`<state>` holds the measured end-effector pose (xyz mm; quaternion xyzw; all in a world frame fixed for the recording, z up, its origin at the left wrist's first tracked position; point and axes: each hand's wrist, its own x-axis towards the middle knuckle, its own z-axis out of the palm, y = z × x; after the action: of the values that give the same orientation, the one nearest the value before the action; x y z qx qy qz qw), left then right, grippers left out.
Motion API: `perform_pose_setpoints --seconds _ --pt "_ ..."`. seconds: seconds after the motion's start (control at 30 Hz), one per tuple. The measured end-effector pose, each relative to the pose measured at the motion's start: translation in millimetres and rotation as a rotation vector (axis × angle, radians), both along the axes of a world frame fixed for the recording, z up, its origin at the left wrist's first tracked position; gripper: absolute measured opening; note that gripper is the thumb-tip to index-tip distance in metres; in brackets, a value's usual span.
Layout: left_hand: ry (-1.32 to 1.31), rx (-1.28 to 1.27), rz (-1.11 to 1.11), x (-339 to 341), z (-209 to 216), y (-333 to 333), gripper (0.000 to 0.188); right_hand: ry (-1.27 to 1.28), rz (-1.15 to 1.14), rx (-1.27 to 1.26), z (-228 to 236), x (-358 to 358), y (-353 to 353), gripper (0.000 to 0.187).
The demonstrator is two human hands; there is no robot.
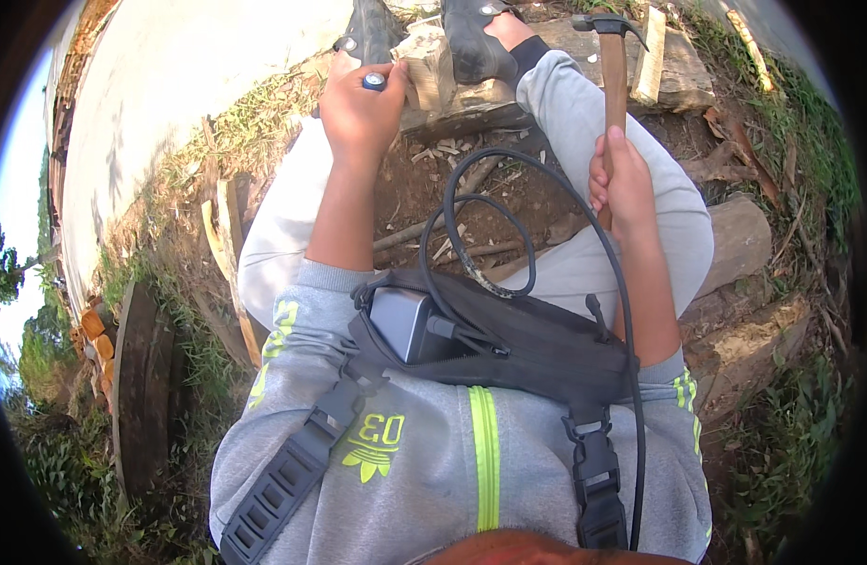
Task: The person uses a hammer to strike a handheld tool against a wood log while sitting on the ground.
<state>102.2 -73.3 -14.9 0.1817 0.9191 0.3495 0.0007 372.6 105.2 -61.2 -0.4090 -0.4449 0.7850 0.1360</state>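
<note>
My right hand (629, 184) is wrapped round the wooden handle of a claw hammer (616, 80). The hammer stands upright in view, its dark metal head above and to the right of my right shoe (476, 42). My left hand (363, 115), with a blue ring on one finger, is closed beside a pale wood block (430, 77). Its fingertips are at the block's left edge; whatever they pinch is too small or hidden to make out. The block sits between my shoes, on a rough log (466, 118).
A black cable (537, 155) loops from the black waist bag (509, 353) over my lap. Split wood (650, 56) lies on the log at the right, with more logs (739, 245) below. Wood chips (443, 151) litter the dirt. A dark plank (141, 386) stands at left.
</note>
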Motion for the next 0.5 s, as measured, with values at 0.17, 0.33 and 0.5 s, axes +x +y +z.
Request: perform_pose_setpoints --seconds 0.17,0.33,0.5 --pt "-0.051 0.012 0.127 1.1 -12.7 -8.4 0.028 -0.011 0.012 0.020 -0.2 -0.1 -1.7 0.037" --pt "-0.210 0.146 0.114 -18.9 -42.5 -35.3 0.030 -0.010 0.030 0.022 -2.3 0.8 -1.7 0.038" --pt "-0.245 0.253 0.093 2.0 -50.6 -25.4 0.029 -0.024 0.028 0.050 -1.0 -1.5 -3.6 0.039"
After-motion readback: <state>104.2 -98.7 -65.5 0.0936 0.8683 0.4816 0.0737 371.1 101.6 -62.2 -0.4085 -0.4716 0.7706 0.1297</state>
